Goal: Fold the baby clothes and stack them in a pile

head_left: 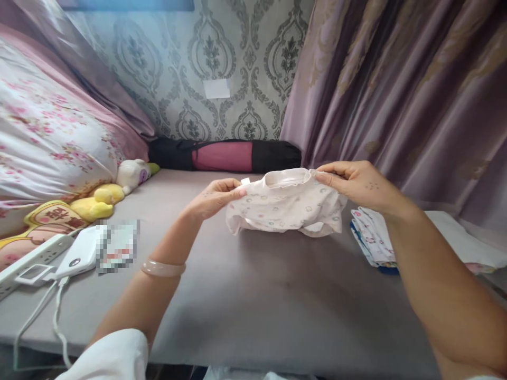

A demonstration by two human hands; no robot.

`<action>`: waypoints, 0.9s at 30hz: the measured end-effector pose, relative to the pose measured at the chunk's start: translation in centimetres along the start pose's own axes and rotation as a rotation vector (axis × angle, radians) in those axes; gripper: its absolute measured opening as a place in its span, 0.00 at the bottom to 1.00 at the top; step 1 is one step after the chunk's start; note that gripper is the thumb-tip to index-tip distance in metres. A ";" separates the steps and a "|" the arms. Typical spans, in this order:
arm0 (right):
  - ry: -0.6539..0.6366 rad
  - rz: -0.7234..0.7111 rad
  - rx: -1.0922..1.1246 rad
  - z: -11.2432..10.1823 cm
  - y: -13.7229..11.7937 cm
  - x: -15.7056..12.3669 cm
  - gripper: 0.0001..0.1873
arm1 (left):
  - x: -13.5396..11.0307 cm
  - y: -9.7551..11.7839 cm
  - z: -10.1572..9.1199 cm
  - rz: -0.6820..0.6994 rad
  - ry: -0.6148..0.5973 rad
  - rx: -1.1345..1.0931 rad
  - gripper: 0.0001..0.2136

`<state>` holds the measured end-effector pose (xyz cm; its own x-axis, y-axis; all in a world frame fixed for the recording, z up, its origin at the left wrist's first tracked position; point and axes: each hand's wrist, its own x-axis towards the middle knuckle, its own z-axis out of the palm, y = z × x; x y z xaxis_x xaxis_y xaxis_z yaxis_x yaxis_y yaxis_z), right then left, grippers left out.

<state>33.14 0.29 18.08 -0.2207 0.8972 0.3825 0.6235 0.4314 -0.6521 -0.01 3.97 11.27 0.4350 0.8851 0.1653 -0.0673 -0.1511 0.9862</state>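
A small pale pink baby garment (pixel 285 207) with tiny printed dots hangs just above the grey bed surface (pixel 245 295), its lower edge resting on it. My left hand (pixel 216 196) pinches the garment's left top corner near a white tag. My right hand (pixel 356 182) pinches the right end of its ribbed waistband. Both hands are closed on the cloth and hold it stretched between them. A pale bangle (pixel 163 268) sits on my left wrist.
A stack of folded printed clothes (pixel 372 240) lies under my right forearm. At the left are a white power strip (pixel 29 261), a white charger (pixel 79 256) with cable, plush toys (pixel 114 192) and a floral quilt (pixel 47 132). A black-and-pink roll (pixel 225 155) lies against the wall; curtains (pixel 404 95) hang right.
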 end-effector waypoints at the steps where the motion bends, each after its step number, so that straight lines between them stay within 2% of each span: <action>1: -0.052 0.003 0.012 -0.4 -0.1 0.1 0.21 | -0.1 1.4 -0.6 0.018 0.000 0.064 0.15; 4: -0.171 0.008 0.065 -1.2 -0.4 0.6 0.24 | -0.4 5.8 -1.9 0.061 0.019 0.316 0.14; 6: -0.203 -0.002 0.074 -1.5 -0.6 1.1 0.24 | -0.3 8.2 -2.8 0.104 0.070 0.505 0.13; 9: -0.173 -0.037 -0.004 -1.4 -0.9 2.2 0.22 | 0.4 9.9 -4.0 0.188 0.165 0.796 0.11; 13: -0.046 -0.042 -0.188 -1.5 -1.2 3.6 0.20 | 1.0 10.2 -4.7 0.306 0.247 1.101 0.10; 15: -0.034 -0.043 -0.197 -1.9 -1.5 4.1 0.20 | 0.8 10.4 -4.4 0.369 0.290 1.171 0.10; 19: 0.019 -0.107 -0.024 -2.8 -2.2 4.5 0.23 | 0.2 11.0 -3.7 0.549 0.546 1.101 0.11; 20: 0.039 -0.113 0.002 -2.8 -2.1 4.6 0.23 | 0.2 11.0 -3.6 0.560 0.569 1.074 0.12; 23: 0.014 -0.119 -0.112 -2.1 -1.4 5.0 0.22 | 0.7 10.5 -3.9 0.491 0.476 1.094 0.12; 25: 0.106 -0.178 -0.221 -1.5 -0.8 5.3 0.19 | 1.3 9.9 -4.2 0.484 0.515 1.140 0.11; 27: 0.294 -0.258 -0.264 -1.0 -0.5 5.7 0.17 | 2.0 9.5 -4.3 0.512 0.609 1.165 0.11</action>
<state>32.30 5.05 21.22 -0.1955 0.6823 0.7044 0.7540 0.5639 -0.3370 -3.64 6.23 20.97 0.1182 0.6255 0.7712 0.8036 -0.5165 0.2958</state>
